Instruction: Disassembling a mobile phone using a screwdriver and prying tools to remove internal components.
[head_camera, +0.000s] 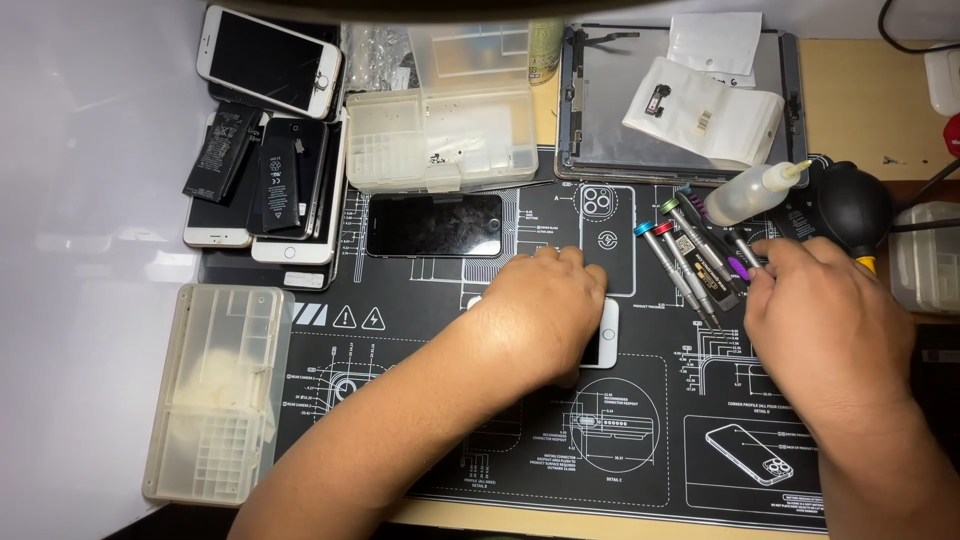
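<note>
My left hand (540, 315) lies palm down on a white phone (604, 340) on the black repair mat (480, 420), covering most of it; only its right end shows. My right hand (825, 320) reaches to a row of screwdrivers (690, 260) with coloured caps, its fingertips touching the purple-tipped one (738, 266). Whether the fingers have closed around it is hidden.
A black phone (434, 224) lies face up above my left hand. Clear parts boxes stand at the top (440, 120) and left (220, 390). Phones and batteries (265, 170) are stacked top left. A tablet frame (680, 100), squeeze bottle (755, 190) and black air blower (852, 208) sit top right.
</note>
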